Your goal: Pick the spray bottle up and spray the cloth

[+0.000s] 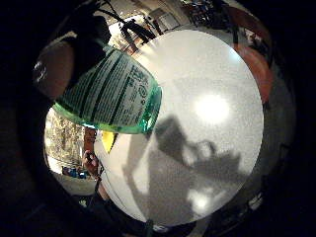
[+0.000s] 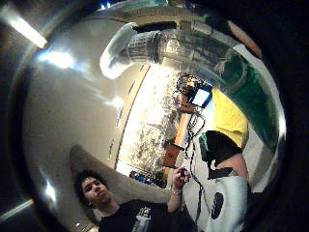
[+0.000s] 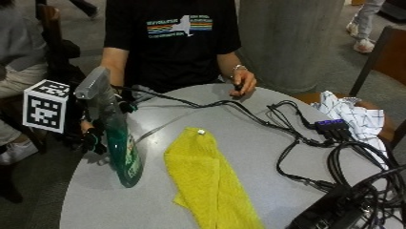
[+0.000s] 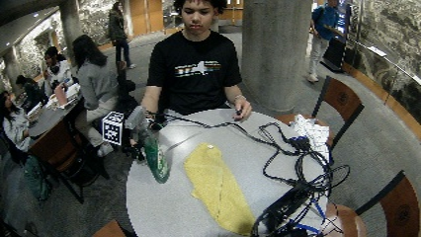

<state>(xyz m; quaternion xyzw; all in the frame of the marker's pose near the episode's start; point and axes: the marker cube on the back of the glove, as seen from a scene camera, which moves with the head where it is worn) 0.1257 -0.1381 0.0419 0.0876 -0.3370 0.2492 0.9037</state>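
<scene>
A clear spray bottle (image 3: 120,148) with green liquid and a grey spray head stands tilted at the table's left edge, nozzle towards the person. My gloved right hand (image 3: 94,138) grips it from the left, just below the head. Whether its base touches the table I cannot tell. The bottle's label (image 1: 111,94) fills part of the little finger side palm view, and its neck (image 2: 193,48) crosses the thumb side view. A yellow cloth (image 3: 209,181) lies flat in the table's middle, to the right of the bottle and apart from it; the cloth (image 4: 217,185) runs towards the near edge.
Black cables (image 3: 285,129) cross the grey round table (image 3: 126,210) to a black box (image 3: 329,210) at the near right. A white checked cloth (image 3: 346,112) lies at the right edge. The person's bare left hand (image 3: 243,83) rests at the far edge. Chairs stand around.
</scene>
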